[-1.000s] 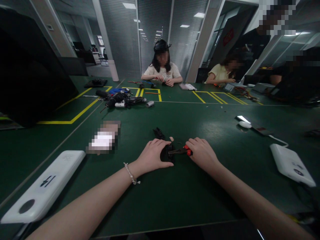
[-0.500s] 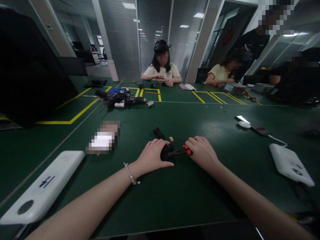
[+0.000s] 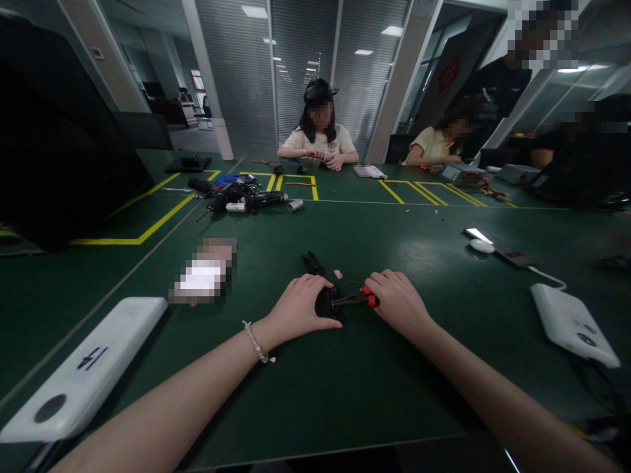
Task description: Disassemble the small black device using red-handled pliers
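Observation:
My left hand grips a small black plastic part on the green table, thumb on the near side and fingers on the far side. My right hand is closed round the red handles of a pair of pliers. Its dark jaws reach left into the black part; whether they bite on anything there is too small to tell. Just beyond my left hand lies another black piece. A small pale scrap rests beside it.
White power banks lie at left and right. A blurred-out phone-like object lies left of my hands. Farther back is a pile of black tools. A person works across the table, others at right.
My hands and the pliers stay almost in place, with only a very slight shift. The person across the table has moved a hand a little.

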Demonstrator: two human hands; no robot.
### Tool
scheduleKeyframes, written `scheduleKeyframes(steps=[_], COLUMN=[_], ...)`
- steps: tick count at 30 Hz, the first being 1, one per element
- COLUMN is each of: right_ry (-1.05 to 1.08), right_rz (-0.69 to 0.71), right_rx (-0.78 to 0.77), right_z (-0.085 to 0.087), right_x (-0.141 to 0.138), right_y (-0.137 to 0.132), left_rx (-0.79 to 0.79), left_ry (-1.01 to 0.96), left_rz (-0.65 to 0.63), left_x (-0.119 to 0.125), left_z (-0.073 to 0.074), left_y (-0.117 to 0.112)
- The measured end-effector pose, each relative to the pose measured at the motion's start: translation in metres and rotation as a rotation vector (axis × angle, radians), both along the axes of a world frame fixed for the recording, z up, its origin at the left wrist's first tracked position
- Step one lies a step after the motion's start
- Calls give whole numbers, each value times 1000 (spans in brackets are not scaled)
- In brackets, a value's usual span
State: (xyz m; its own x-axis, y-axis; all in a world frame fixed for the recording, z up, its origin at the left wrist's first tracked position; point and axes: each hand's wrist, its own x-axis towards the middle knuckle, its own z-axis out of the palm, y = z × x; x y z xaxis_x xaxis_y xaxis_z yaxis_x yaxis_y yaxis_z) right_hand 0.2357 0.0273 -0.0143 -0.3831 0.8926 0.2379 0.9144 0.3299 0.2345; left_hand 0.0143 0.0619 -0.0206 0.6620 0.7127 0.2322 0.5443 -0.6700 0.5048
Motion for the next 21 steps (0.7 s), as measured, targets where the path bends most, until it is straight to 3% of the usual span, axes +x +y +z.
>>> scheduleKeyframes(steps=[13,21], right_ry=[20,-16], right_rz=[-17,4], right_rx=[-43,15], right_z=[0,0], right_x=[0,1], right_y=[0,1], left_rx=[31,30], left_ry=[5,10], left_rz=[-21,-12], left_x=[0,0], left_z=[-1,-2], left_y=[0,1])
